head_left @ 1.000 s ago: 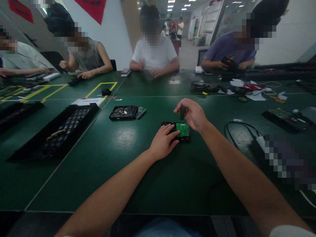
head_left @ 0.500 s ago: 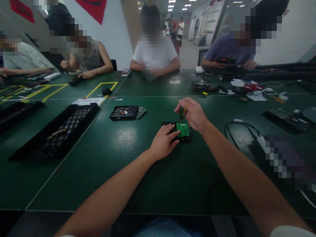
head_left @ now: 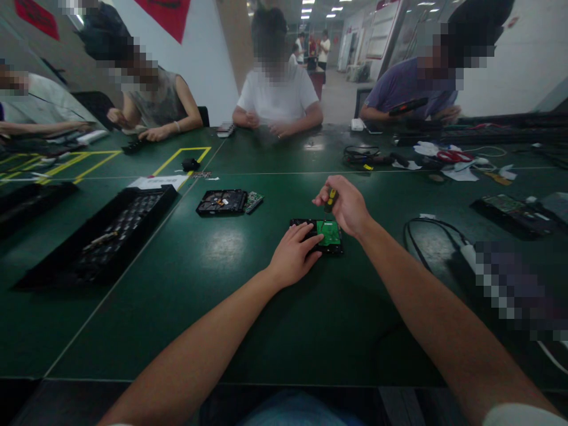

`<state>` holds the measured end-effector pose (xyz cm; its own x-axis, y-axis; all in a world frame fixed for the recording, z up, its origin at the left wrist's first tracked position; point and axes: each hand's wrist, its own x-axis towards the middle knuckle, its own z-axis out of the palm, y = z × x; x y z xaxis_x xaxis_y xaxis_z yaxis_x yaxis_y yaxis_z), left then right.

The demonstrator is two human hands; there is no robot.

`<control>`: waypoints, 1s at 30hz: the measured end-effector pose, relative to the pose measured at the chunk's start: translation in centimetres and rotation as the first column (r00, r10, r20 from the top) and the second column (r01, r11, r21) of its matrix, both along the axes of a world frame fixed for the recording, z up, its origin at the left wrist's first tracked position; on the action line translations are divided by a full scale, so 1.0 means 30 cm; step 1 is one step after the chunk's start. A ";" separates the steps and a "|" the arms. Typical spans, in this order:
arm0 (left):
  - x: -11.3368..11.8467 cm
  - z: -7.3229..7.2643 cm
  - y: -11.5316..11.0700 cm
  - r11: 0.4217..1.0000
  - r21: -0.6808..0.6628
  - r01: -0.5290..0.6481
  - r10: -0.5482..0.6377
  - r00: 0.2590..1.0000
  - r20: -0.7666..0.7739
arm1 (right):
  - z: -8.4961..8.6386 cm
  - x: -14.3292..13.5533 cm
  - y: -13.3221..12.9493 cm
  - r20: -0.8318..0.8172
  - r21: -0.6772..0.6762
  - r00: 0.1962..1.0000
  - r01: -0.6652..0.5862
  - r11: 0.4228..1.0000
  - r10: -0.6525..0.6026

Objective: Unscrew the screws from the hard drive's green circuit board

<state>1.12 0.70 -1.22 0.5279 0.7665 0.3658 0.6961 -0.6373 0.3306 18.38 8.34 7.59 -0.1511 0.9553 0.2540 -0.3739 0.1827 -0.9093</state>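
A black hard drive with a green circuit board [head_left: 329,233] lies flat on the green table [head_left: 266,331]. My left hand [head_left: 296,251] rests on the drive's left part, fingers spread, thumb at its near edge. Above the board's far side, my right hand [head_left: 346,204] is closed round a yellow and black screwdriver [head_left: 331,200]. The screwdriver's tip is too small to make out. Further left lies a second drive [head_left: 222,202], with a loose circuit board [head_left: 254,202] against its right side.
A long black tray [head_left: 106,236] holding small parts lies to the left. Cables [head_left: 361,155], scraps and a red-handled item [head_left: 455,156] are at the back right. Another opened device [head_left: 510,214] lies right. Several people sit across the table.
The screwdriver has tilted in my right hand, showing more of its yellow handle. My left hand and the drive look almost unmoved.
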 end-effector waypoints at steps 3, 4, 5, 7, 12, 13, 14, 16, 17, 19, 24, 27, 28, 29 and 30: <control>0.002 0.000 0.000 1.000 0.003 -0.003 0.003 1.000 0.002 | 0.004 0.004 -0.004 0.005 0.013 1.000 -0.012 1.000 0.012; 0.002 0.000 0.000 1.000 0.005 -0.003 0.003 1.000 0.002 | 0.006 0.006 -0.005 0.004 0.017 1.000 -0.018 1.000 0.018; 0.002 0.000 0.000 1.000 0.006 -0.004 0.004 1.000 0.002 | 0.008 0.009 -0.006 0.004 0.020 1.000 -0.022 1.000 0.022; 0.002 -0.001 0.000 1.000 0.006 -0.003 0.003 1.000 0.002 | 0.012 0.012 -0.005 0.009 0.021 1.000 -0.021 1.000 0.021; -0.001 -0.001 0.001 1.000 0.007 -0.001 0.001 1.000 -0.002 | 0.010 0.018 0.002 0.044 0.010 0.998 -0.036 0.999 0.035; -0.002 -0.001 0.001 1.000 0.007 0.000 0.000 1.000 -0.002 | 0.009 0.019 0.002 0.062 0.018 0.997 -0.045 0.999 0.044; -0.003 -0.001 0.001 1.000 0.007 0.001 -0.001 1.000 -0.002 | 0.007 0.019 0.002 0.085 0.028 0.995 -0.052 0.998 0.049; -0.003 -0.001 0.000 1.000 0.006 0.003 -0.003 1.000 0.001 | 0.004 0.018 0.001 0.135 0.049 0.990 -0.053 0.997 0.046; -0.003 0.000 0.000 1.000 0.006 0.002 -0.002 1.000 0.003 | 0.003 0.017 -0.001 0.154 0.054 0.987 -0.043 0.998 0.034; -0.003 0.000 0.000 1.000 0.003 0.001 -0.001 1.000 0.004 | 0.003 0.014 -0.005 0.160 0.051 0.987 -0.011 0.999 0.003; -0.003 -0.001 0.001 1.000 0.003 0.001 -0.001 1.000 -0.002 | 0.012 0.015 -0.010 0.132 0.040 0.991 -0.017 0.999 0.012; -0.002 0.001 0.000 1.000 0.002 0.001 -0.001 1.000 -0.004 | 0.014 0.018 -0.004 0.106 0.052 0.993 -0.051 0.997 0.045; -0.002 0.002 0.000 1.000 0.001 -0.001 0.001 1.000 -0.004 | 0.013 0.018 -0.002 0.090 0.055 0.995 -0.052 0.997 0.047; -0.001 0.003 -0.001 1.000 0.000 -0.003 0.003 1.000 -0.002 | 0.012 0.017 0.001 0.077 0.055 0.996 -0.047 0.997 0.042; -0.001 0.004 -0.002 1.000 0.000 -0.004 0.004 1.000 -0.001 | 0.011 0.016 0.003 0.069 0.048 0.997 -0.039 0.998 0.036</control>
<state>1.08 0.66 -1.09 0.5253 0.7687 0.3651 0.6990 -0.6344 0.3301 18.86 8.43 7.92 -0.2049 0.9352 0.2888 -0.3189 0.2152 -0.9230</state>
